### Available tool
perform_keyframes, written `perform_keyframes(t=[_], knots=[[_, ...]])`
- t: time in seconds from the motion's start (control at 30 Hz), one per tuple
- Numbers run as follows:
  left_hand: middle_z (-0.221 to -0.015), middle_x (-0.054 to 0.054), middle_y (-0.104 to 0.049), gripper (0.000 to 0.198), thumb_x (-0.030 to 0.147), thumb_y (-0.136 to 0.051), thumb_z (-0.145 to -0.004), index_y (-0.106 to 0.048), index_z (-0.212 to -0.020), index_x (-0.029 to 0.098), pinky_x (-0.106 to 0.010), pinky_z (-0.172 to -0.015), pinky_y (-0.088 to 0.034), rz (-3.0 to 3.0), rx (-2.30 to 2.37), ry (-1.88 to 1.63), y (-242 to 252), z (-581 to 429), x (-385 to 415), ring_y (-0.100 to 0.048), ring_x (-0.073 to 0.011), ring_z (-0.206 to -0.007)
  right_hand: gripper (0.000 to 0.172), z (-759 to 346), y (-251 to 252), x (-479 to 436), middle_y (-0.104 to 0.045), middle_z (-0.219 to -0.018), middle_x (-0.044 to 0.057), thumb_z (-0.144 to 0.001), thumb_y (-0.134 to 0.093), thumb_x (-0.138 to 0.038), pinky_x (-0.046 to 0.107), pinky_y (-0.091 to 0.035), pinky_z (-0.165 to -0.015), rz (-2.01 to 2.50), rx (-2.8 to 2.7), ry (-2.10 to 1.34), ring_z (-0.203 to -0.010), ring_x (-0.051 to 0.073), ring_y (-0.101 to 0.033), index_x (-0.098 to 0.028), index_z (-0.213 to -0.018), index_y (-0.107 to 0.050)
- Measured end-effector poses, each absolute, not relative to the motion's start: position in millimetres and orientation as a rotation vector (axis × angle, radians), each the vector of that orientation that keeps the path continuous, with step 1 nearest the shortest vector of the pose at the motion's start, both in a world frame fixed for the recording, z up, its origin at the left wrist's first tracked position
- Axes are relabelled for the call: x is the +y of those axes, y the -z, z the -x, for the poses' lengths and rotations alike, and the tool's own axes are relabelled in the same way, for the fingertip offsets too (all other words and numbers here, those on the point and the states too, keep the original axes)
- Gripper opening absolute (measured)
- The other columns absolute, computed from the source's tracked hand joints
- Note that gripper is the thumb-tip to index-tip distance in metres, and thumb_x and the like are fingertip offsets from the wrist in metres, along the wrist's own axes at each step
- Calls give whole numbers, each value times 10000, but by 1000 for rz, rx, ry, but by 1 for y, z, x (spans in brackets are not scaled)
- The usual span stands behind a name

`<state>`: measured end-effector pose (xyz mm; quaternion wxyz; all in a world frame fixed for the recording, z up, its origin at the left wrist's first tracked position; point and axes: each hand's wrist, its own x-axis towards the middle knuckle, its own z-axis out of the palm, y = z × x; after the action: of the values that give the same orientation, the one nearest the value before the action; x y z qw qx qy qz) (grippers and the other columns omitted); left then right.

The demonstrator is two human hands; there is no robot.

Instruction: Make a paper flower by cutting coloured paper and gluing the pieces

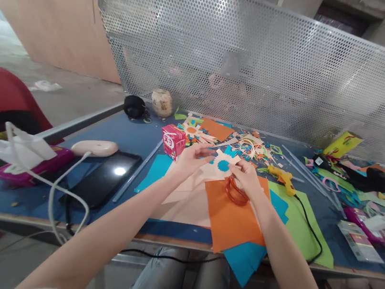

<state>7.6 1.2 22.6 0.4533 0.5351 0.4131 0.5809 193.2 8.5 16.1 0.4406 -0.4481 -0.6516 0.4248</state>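
A cream paper cut-out (217,160) with a ring-like body, pointed projections and a blue toothed centre is above the coloured sheets in the middle of the table. My right hand (244,175) pinches its right edge. My left hand (196,157) is at its left side, fingers bent and slightly apart; whether they touch the paper is unclear. Under my right hand lies a coil of red-orange cord (235,197) on an orange sheet (232,220). Cream sheets (182,210) spread below my left hand.
A pink box (173,141) stands left of my hands. Paper scraps (252,146) pile up behind them. To the right are a yellow glue gun (283,177) with a black cord and green sheets (310,229). A dark phone (102,179) and white cables lie left. A perforated metal screen (208,40) closes the back.
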Motion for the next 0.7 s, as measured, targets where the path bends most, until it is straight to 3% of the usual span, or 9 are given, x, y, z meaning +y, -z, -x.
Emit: perform_keyframes(t=[0.17,0.37,0.5,0.7], knots=[[-842,-82,-693,362,279,-717,-582,-634,-906,139,-348,-766,-496,-1445,1052,-1316,-20,-7,2,-640,-192,-801,262,-195,-21,9,-447,-565,-51,-634,-621,-411,207,-324,-485,1069,-1523,-1059,-510,73,-404,-168,-667,-529],[-863,-76,-695,367,225,-724,-540,-643,-890,149,-336,-699,-523,-1498,1067,-1115,-16,-7,-3,-649,-185,-745,256,-208,-26,17,-440,-530,-64,-588,-649,-394,230,-387,-513,1093,-1220,-966,-495,84,-442,-188,-651,-510],[-822,-73,-696,318,184,-703,-558,-666,-873,170,-313,-684,-527,-1565,960,-957,-14,-12,-9,-652,-185,-740,249,-221,-31,25,-518,-580,-45,-570,-658,-375,247,-428,-557,1039,-1020,-886,-532,96,-497,-193,-653,-508],[-794,-55,-693,267,263,-721,-598,-667,-846,183,-279,-691,-512,-1526,960,-946,-17,-19,-14,-644,-168,-749,265,-206,-33,14,-604,-673,-27,-558,-672,-284,259,-479,-619,956,-1049,-1050,-608,111,-578,-194,-725,-488]])
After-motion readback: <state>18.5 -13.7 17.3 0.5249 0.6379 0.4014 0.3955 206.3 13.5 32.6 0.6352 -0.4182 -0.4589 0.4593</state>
